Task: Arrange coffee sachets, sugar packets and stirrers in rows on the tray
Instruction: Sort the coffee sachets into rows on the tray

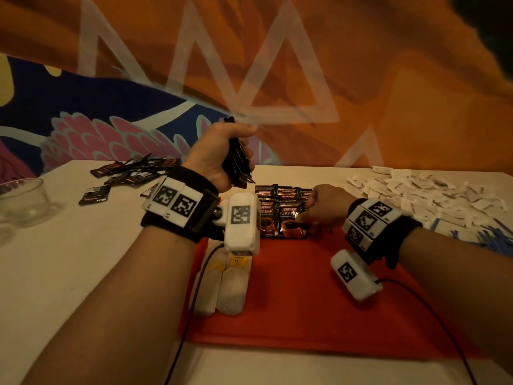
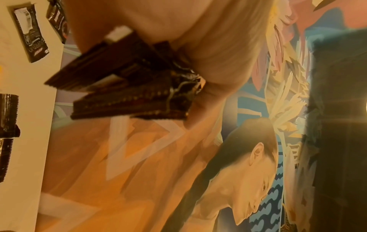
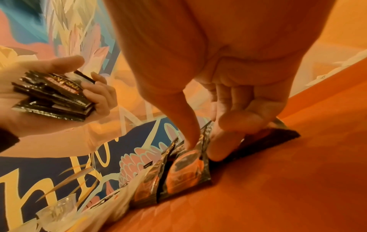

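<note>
The task is at an early stage, by my judgement: only coffee sachets (image 1: 280, 211) lie on the red tray (image 1: 305, 301), in overlapping rows at its far edge, and two pale tea-bag-like packets (image 1: 222, 284) sit at its left edge. The left hand (image 1: 219, 159) is raised above the bench (image 1: 83, 273), fingers clamped round a stack of sachets (image 1: 237, 162). The right hand (image 1: 324, 207) presses a sachet flat at the row's right end, fingertips (image 3: 190, 144) on it. More sachets (image 1: 133, 170) lie loose at far left; sugar packets (image 1: 416, 193) and blue stirrers (image 1: 483, 237) wait in heaps on the right, off the tray. The sachets are black, glossy, flat, with a red cup printed
</note>
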Demonstrator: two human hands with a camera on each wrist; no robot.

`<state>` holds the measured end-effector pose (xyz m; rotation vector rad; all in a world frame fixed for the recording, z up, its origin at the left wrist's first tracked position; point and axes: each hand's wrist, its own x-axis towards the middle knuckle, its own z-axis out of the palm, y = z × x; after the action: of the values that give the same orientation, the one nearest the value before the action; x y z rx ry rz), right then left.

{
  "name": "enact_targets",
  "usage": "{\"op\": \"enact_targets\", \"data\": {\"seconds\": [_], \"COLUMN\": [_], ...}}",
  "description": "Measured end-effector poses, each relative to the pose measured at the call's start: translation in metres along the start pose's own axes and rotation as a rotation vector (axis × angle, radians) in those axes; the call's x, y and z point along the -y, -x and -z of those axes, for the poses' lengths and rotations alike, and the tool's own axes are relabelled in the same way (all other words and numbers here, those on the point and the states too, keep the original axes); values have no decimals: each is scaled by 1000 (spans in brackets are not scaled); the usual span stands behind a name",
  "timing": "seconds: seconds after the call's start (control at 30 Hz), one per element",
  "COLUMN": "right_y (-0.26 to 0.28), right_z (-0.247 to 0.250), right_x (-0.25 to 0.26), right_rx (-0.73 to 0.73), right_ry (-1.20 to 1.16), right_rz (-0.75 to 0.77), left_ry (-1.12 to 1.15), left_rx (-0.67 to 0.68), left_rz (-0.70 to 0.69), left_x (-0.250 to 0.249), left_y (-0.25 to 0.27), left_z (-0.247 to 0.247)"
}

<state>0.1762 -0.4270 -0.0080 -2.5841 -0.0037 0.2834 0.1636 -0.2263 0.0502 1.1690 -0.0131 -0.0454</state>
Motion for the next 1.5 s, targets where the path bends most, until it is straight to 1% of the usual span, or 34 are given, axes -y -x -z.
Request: {"op": "enact_targets", "data": {"seconds": [0.1,0.17,0.23,0.3,0.37,0.4,0.47,0.6,0.7,0.77,0.87,0.93,1.0,1.07,1.1,1.17,1.2,1.27,1.3,1.37,1.4,1.43,1.47,1.5], "right_y": [0,0,1,5,11,14,18,21,21,20,22,26,26,23,23,23,25,26,25,23,24,25,26,27], "right_z": [4,8,14,20,24,25,26,19,16,17,20,23,28,31,31,30,29,26,25,27,29,29,28,26], "right_x": [-2,-2,-1,4,12,15,19,22,24,24,23,22,21,20,20,22,23,23,22,20,20,19,20,20], "right_rx": [-28,-101,-211,-319,-393,-409,-392,-294,-250,-224,-248,-304,-418,-548,-593,-637,-632,-615,-616,-577,-508,-424,-358,-330], "right_ry": [-49,-89,-170,-324,-486,-545,-617,-677,-733,-807,-819,-813,-842,-847,-828,-771,-743,-695,-716,-898,-997,-1040,-1006,-927], "right_rz": [12,51,151,298,419,455,497,519,509,492,520,564,593,609,630,693,720,741,734,676,642,612,590,583], "left_ry": [-15,-31,-25,-3,-48,-93,-150,-164,-222,-270,-319,-350,-336,-325,-337,-352,-339,-291,-258,-205,-208,-233,-272,-312], "left_rx": [-8,-6,25,75,120,136,135,120,77,72,82,98,89,93,120,206,237,242,224,158,124,100,89,86], "left_rz": [-13,-25,-13,39,120,146,134,48,-18,-56,-125,-162,-91,27,87,156,155,85,34,-71,-126,-181,-231,-273], "left_x": [2,4,5,5,6,8,10,12,15,18,22,21,19,17,18,19,19,18,17,16,16,16,17,18], "left_y": [0,0,0,1,2,4,4,5,3,3,3,3,3,2,2,4,6,9,10,8,7,6,6,6], "left_z": [-1,-4,-7,-9,-10,-11,-13,-16,-17,-21,-25,-25,-24,-22,-20,-19,-19,-21,-23,-24,-23,-23,-23,-24]}}
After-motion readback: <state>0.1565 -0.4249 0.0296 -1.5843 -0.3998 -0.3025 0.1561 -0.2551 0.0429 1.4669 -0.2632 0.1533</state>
